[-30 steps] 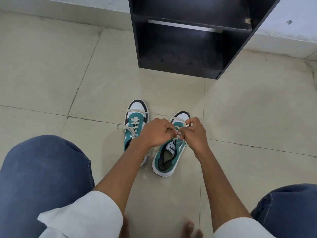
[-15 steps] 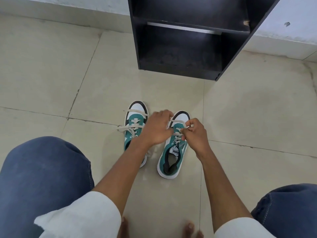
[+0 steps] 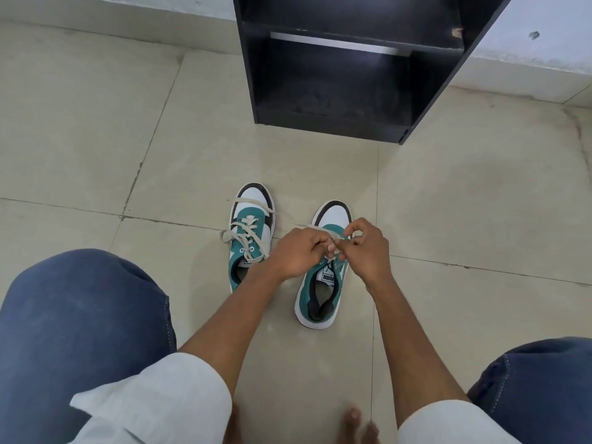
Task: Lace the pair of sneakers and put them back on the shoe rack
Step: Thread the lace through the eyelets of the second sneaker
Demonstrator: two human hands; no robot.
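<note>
Two teal, white and black sneakers stand side by side on the tiled floor, toes pointing away from me. The left sneaker (image 3: 251, 232) shows cream laces crossed over its tongue, with loose ends trailing to its left. Over the middle of the right sneaker (image 3: 322, 293) my left hand (image 3: 296, 254) and my right hand (image 3: 365, 248) meet, each pinching the cream lace (image 3: 330, 233) of that shoe. The hands hide most of its lacing. The black shoe rack (image 3: 336, 68) stands beyond the shoes, its lower shelf bare.
My knees in blue jeans fill the lower left (image 3: 80, 315) and lower right (image 3: 538, 389) corners. Bare toes (image 3: 355, 421) show at the bottom edge. A white wall base (image 3: 528, 56) runs behind the rack. Beige floor tiles (image 3: 96, 139) surround the shoes.
Both hands have shifted slightly along the right sneaker's lacing, still working its lace. The left hand has drawn back from the toe toward the middle. The left sneaker has not moved.
</note>
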